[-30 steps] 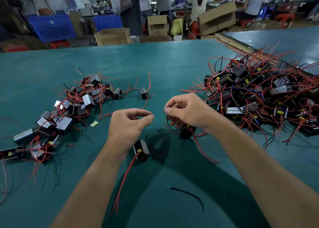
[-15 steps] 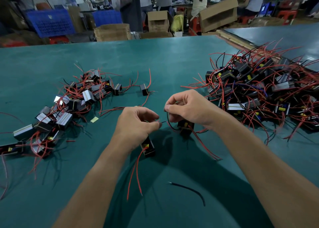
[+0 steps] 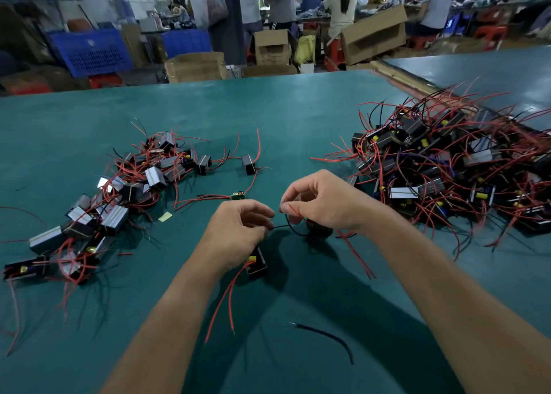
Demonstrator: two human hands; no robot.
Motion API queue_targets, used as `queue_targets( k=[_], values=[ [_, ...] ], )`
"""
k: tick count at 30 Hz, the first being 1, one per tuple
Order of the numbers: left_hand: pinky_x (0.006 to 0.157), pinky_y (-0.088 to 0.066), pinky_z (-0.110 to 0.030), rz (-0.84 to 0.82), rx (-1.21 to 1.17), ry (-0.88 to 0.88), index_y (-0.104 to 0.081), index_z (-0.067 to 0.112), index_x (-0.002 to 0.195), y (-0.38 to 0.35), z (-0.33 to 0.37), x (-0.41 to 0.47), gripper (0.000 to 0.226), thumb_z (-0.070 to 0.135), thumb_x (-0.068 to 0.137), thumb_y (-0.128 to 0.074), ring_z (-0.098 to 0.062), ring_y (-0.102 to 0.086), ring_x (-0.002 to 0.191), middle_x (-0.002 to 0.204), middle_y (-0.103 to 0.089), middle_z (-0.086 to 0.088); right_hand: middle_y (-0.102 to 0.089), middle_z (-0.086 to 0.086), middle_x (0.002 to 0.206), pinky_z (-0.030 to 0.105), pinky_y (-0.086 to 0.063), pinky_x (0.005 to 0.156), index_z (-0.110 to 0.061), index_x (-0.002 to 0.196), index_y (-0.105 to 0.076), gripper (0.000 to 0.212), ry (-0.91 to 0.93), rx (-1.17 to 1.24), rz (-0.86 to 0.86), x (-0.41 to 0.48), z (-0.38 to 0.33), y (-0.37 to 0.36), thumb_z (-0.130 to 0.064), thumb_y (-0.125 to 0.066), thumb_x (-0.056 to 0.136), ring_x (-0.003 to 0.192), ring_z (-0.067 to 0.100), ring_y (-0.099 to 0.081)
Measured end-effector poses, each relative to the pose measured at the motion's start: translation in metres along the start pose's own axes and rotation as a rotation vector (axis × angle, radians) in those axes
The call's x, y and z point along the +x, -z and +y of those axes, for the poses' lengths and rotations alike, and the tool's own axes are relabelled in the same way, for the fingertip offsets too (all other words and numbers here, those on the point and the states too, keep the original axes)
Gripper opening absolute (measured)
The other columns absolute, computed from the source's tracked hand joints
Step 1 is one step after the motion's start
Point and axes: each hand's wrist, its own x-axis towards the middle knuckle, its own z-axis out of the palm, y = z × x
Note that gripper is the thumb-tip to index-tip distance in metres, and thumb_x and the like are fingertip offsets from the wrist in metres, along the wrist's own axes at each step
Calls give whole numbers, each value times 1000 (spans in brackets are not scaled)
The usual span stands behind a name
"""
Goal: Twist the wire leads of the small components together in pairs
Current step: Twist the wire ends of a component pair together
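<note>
The green tabletop (image 3: 268, 110) carries a big tangled pile (image 3: 447, 170) toward its right edge and a smaller pile (image 3: 119, 200) toward its left. At mid-table my left hand (image 3: 235, 232) pinches a black lead (image 3: 286, 226) above a yellow-tagged component (image 3: 256, 264). My right hand (image 3: 322, 203) pinches a red lead (image 3: 293, 210) and half hides a dark component (image 3: 320, 231). Any labels are too blurred to read.

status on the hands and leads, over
Left hand pinches black lead, right hand pinches red lead. Twist hidden by fingers. Loose black wire lies nearer, clear of both.

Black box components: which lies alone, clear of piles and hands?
The black box component beyond the left hand, right of the left-side pile; the rest are heaped or being handled.
</note>
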Motion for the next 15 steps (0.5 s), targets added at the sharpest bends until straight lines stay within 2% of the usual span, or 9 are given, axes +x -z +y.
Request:
queue_targets(
  k=[2,4,5,7,8,12,15],
  values=[
    [71,-51,-32,-35,18,0,-67,21,86,-1,0,0,49,-22,80,-45,-22,-67,80,86,-73,-8,-59,-9,51,19,-32,46,-16,74,-71,15,7,-19,-11,1,2,1,-12,-70,88,47,6,-39],
    [75,-52,-37,-55,100,-33,-68,20,97,-2,0,0,55,-22,77,-39,-24,-67,87,92,-72,-3,-59,-10,50,16,-35,45,-17,73,-72,14,30,-17,-9,1,4,1,-10,-73,86,45,3,-41],
    [78,-53,-31,-54,158,-68,-68,22,101,-3,1,-1,59,-22,74,-38,-16,-66,89,93,-71,2,-61,-8,52,16,-38,47,-16,74,-73,14,50,-15,-2,1,4,0,-7,-74,84,46,3,-45],
    [68,-46,-8,-35,266,-125,-66,28,104,-3,5,-6,65,-19,69,-39,4,-60,84,92,-67,11,-66,-5,58,18,-44,52,-11,76,-72,13,93,6,15,1,4,0,2,-74,80,50,5,-54],
    [62,-43,-5,-25,291,-136,-65,30,103,-2,8,-7,66,-18,68,-40,6,-58,82,91,-65,13,-67,-4,59,17,-46,53,-10,76,-71,15,105,20,20,1,4,0,5,-74,78,51,5,-56],
    [61,-39,-10,33,344,-165,-69,31,96,-1,10,-9,51,-9,70,-50,-6,-55,75,76,-58,11,-67,-3,62,18,-47,56,-17,74,-67,26,103,-9,-68,-1,2,-2,8,-72,75,53,5,-56],
    [59,-36,-9,89,362,-198,-74,27,89,-3,10,-10,31,1,77,-62,-2,-50,66,69,-57,11,-68,7,66,26,-46,60,-15,80,-70,21,101,-37,-125,-3,2,-3,6,-70,77,59,11,-55]
  ],
)
